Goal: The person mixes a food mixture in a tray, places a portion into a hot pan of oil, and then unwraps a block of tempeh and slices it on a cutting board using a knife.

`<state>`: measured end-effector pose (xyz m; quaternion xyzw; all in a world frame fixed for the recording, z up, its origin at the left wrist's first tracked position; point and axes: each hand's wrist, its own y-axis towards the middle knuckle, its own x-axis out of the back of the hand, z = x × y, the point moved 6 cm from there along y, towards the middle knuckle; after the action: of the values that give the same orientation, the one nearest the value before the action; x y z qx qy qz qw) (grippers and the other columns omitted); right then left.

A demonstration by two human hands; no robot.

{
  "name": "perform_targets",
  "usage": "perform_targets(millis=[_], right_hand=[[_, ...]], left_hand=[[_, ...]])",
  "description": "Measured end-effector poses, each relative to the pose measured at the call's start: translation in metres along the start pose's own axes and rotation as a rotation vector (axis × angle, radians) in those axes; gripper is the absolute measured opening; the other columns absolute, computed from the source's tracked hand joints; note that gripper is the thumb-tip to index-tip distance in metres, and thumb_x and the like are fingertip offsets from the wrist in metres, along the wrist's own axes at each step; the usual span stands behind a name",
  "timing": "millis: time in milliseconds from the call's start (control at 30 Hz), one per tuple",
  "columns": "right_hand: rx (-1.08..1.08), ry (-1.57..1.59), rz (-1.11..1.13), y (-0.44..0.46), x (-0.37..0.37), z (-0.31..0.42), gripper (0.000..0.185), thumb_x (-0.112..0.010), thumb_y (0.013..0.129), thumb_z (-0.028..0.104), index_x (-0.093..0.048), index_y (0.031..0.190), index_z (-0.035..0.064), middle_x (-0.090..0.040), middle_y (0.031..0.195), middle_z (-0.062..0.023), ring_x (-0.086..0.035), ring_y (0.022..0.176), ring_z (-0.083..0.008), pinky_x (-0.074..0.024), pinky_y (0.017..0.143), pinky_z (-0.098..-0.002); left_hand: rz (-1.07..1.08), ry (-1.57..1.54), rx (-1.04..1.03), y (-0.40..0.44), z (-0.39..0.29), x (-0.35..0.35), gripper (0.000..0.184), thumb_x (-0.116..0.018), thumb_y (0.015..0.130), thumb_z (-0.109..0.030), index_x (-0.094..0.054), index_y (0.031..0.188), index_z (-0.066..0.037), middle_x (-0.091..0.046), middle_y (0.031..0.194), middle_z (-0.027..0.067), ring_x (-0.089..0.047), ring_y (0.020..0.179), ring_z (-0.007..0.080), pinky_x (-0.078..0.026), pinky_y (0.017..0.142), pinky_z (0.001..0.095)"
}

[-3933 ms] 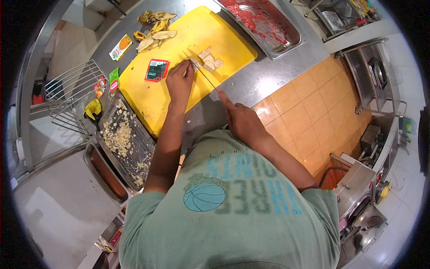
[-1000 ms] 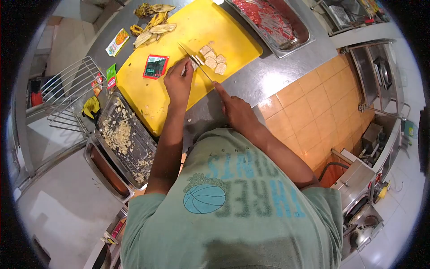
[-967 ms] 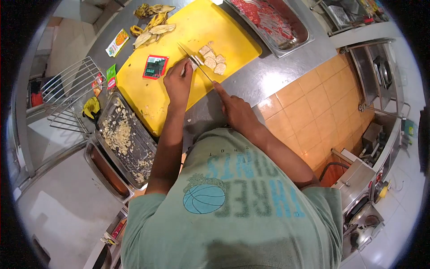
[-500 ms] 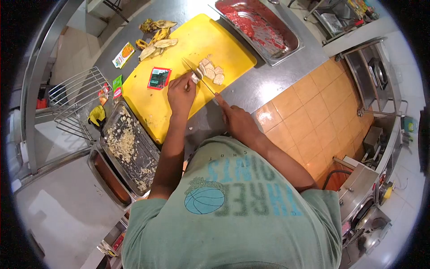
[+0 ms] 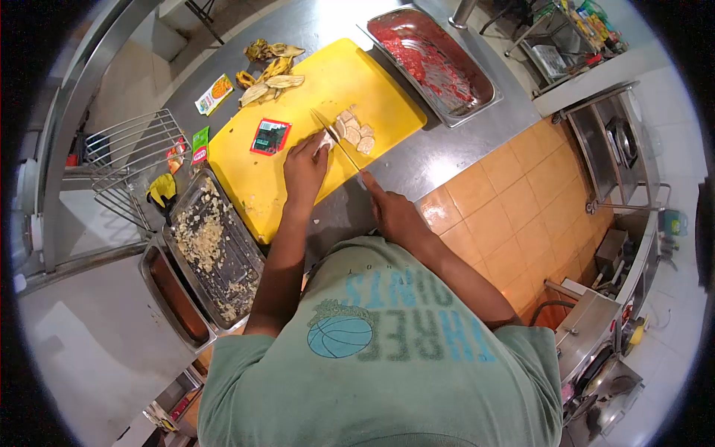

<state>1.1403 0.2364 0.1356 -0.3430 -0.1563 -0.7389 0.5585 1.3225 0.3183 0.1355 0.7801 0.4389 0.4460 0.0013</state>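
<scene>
My left hand (image 5: 304, 168) is closed, its fingertips pinching a short pale piece of plantain (image 5: 327, 140) on the yellow cutting board (image 5: 372, 82). My right hand (image 5: 400, 214) grips a knife (image 5: 345, 151) by its handle, index finger stretched toward the blade. The blade lies slantwise over the board, right beside the held piece. Just right of the blade is a small cluster of plantain slices (image 5: 365, 144). To the left of my left hand rests a red-edged dark packet (image 5: 270, 137). Plantain peels (image 5: 272, 86) lie at the board's far left edge.
A metal pan (image 5: 488, 113) with red sauce residue stands at the back right. Left of the board are a tray (image 5: 242, 253) of pale crumbled bits, a pan (image 5: 173, 294) of brown liquid, a yellow packet (image 5: 214, 94), a green packet (image 5: 200, 144) and a wire rack (image 5: 126, 160).
The whole view has shifted slightly, so the board and pans sit a little lower. Both hands keep their grips, and the knife stays beside the plantain piece.
</scene>
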Motion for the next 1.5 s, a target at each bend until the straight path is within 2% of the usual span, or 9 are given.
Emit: perform_targets(millis=[167,367,567,667,767,967,1167,1500], right_hand=[[0.018,-0.027,0.04,-0.016,0.007,-0.002,0.059,-0.048,0.091,0.012,-0.024,0.145,0.0164,-0.061,0.077,-0.0283,-0.061,0.07,-0.0432,-0.0485,0.066,-0.0524],[-0.084,-0.047,0.112,-0.039,0.025,-0.002,0.06,-0.048,0.092,0.013,-0.023,0.146,0.0182,-0.06,0.076,-0.0286,-0.06,0.07,-0.0441,-0.0477,0.066,-0.0528],[-0.068,-0.033,0.025,-0.046,0.029,0.007,0.058,-0.047,0.093,0.015,-0.023,0.145,0.0177,-0.06,0.079,-0.0278,-0.06,0.071,-0.0443,-0.0478,0.066,-0.053],[-0.064,-0.04,0.034,-0.046,0.032,0.015,0.058,-0.047,0.092,0.015,-0.024,0.145,0.0179,-0.06,0.08,-0.0262,-0.06,0.071,-0.0438,-0.048,0.065,-0.0527],[-0.099,-0.087,0.063,-0.043,0.029,0.02,0.061,-0.048,0.09,0.008,-0.025,0.145,0.019,-0.059,0.077,-0.0245,-0.06,0.069,-0.0412,-0.0482,0.064,-0.0487],[-0.103,-0.125,0.088,-0.039,0.024,0.021,0.06,-0.047,0.091,0.011,-0.024,0.146,0.0193,-0.059,0.075,-0.0255,-0.06,0.069,-0.042,-0.0486,0.063,-0.05],[-0.178,-0.118,0.181,-0.038,0.025,0.026,0.061,-0.045,0.09,0.011,-0.024,0.145,0.0206,-0.061,0.084,-0.0273,-0.061,0.075,-0.0446,-0.0493,0.068,-0.053],[-0.111,-0.003,0.148,-0.029,0.013,0.008,0.064,-0.048,0.089,0.011,-0.022,0.146,0.0209,-0.062,0.078,-0.0264,-0.062,0.073,-0.043,-0.0493,0.066,-0.0526]], left_hand=[[0.034,0.013,0.032,0.0,0.001,-0.002,0.028,-0.062,0.081,-0.01,-0.065,0.108,-0.003,-0.066,0.104,0.015,-0.063,0.091,0.0332,-0.049,0.082,0.0399],[0.066,0.09,0.006,0.002,-0.002,0.0,0.028,-0.061,0.082,-0.011,-0.064,0.109,-0.004,-0.066,0.103,0.0147,-0.062,0.091,0.0331,-0.048,0.082,0.0407],[0.078,0.104,-0.056,0.002,-0.003,0.001,0.027,-0.061,0.083,-0.012,-0.064,0.109,-0.002,-0.066,0.104,0.0159,-0.063,0.092,0.0323,-0.048,0.082,0.0399],[0.086,0.119,-0.066,0.003,-0.005,0.001,0.027,-0.06,0.083,-0.012,-0.063,0.108,-0.001,-0.066,0.102,0.0162,-0.063,0.091,0.0318,-0.048,0.081,0.0398],[0.108,0.116,-0.043,0.005,-0.007,0.003,0.026,-0.06,0.083,-0.012,-0.064,0.107,-0.001,-0.066,0.101,0.0163,-0.064,0.089,0.0315,-0.048,0.081,0.0395],[0.107,0.097,-0.017,0.005,-0.005,0.003,0.025,-0.062,0.083,-0.011,-0.064,0.104,0.001,-0.067,0.098,0.0171,-0.064,0.087,0.0323,-0.049,0.078,0.04],[0.113,0.092,-0.004,0.005,-0.004,0.002,0.025,-0.063,0.081,-0.01,-0.064,0.103,0.001,-0.067,0.097,0.0182,-0.065,0.084,0.0338,-0.05,0.076,0.0407],[0.129,0.101,0.012,0.005,-0.004,0.002,0.026,-0.062,0.082,-0.011,-0.064,0.105,0.0,-0.066,0.1,0.0171,-0.064,0.085,0.0345,-0.049,0.078,0.0412]])
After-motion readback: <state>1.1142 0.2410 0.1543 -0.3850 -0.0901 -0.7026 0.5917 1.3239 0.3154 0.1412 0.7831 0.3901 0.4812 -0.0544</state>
